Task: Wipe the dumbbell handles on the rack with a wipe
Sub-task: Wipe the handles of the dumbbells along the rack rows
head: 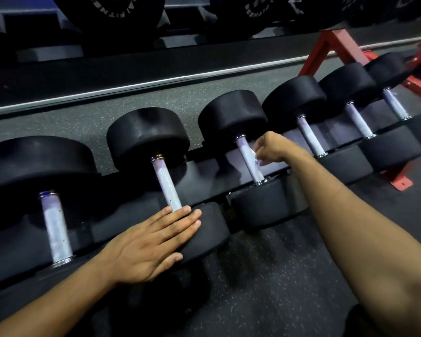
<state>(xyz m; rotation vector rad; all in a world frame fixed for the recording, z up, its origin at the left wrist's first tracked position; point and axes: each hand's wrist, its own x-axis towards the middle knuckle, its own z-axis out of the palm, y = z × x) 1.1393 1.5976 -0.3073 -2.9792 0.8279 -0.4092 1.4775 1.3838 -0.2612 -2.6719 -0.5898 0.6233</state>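
right hand (271, 147) pinched the wipe (257, 158) against third dumbbell handle (249, 158) | handle's long axis ran away from person, wipe mid-length | left hand (153, 242), fingers straight, rested flat on second dumbbell's near head (209, 229)

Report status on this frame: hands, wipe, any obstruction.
Right hand pinches wipe against third dumbbell handle. Left hand rests flat on second dumbbell's near head. Nothing blocking the handle.
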